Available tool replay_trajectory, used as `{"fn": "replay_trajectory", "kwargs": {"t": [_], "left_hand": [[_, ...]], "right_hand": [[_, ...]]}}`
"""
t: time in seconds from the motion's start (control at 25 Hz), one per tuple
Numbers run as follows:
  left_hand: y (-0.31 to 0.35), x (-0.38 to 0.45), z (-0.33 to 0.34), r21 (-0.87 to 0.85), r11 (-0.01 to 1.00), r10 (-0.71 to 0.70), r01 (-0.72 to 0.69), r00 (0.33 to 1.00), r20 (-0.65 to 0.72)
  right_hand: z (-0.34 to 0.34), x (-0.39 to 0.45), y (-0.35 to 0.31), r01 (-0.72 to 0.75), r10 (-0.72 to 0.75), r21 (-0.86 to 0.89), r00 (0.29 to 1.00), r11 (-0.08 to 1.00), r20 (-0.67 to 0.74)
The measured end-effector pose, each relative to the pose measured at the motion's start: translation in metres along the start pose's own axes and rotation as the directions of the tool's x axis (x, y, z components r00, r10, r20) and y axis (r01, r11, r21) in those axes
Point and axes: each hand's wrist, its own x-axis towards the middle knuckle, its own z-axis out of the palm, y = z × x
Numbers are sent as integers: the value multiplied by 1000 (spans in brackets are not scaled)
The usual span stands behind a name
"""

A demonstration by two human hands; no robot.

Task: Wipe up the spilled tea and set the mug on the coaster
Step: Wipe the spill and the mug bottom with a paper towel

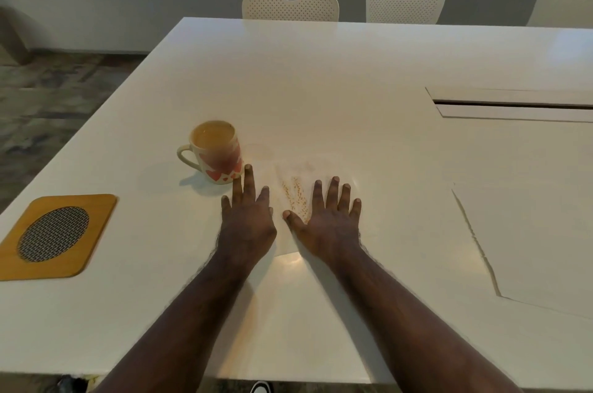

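A person is leaning over a white table (321, 78), with both bare forearms reaching in from the near edge. The left hand (247, 216) is lying palm down with its fingers stretched out and spread, grasping nothing. The right hand (330, 225) is lying the same way just beside it, fingers splayed and flat, also grasping nothing. Both hands are pressing on a thin white paper napkin (308, 180) that is spread on the table toward the near edge; it is hard to tell apart from the tabletop, but its lower edge is showing between the 2 wrists. Orange-brown tea stains (296, 198) are soaking through the napkin between the hands, closest to the right thumb.

The mug (216, 153) is standing upright on the bare table just beyond the left hand, its handle pointing toward the left edge. It is cream with red hearts around the bottom, and its inside is looking tea-coloured. The tip of the left index finger is reaching close to the mug's base; whether it is touching cannot be told.

The coaster (54, 235), a yellow wooden square with a dark woven oval in the middle, is sitting at the left edge of the table, well apart from the mug and bearing nothing.

3 white perforated chairs (290, 4) are standing along the far edge. A wet sheen is glinting on the table between the wrists.
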Motion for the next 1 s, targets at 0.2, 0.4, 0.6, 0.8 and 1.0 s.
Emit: {"fn": "replay_trajectory", "kwargs": {"t": [0.2, 0.4, 0.6, 0.8, 1.0], "left_hand": [[6, 15, 2, -98, 995, 33, -19, 989, 141], [0, 29, 0, -88, 995, 66, -50, 980, 187], [2, 22, -2, -55, 992, 121, -111, 970, 213], [21, -2, -4, -76, 990, 131, -117, 965, 226], [48, -12, 3, -72, 974, 225, -214, 947, 228]], "right_hand": [[-8, 19, -7, 55, -55, 2, 998, 999, 27], [-12, 26, -11, 148, -147, -15, 988, 989, 53], [-13, 15, -7, 274, -272, -6, 959, 962, 84], [-14, -14, 2, 298, -297, -11, 953, 954, 61], [-13, -42, 22, 190, -188, -22, 981, 982, 54]]}}
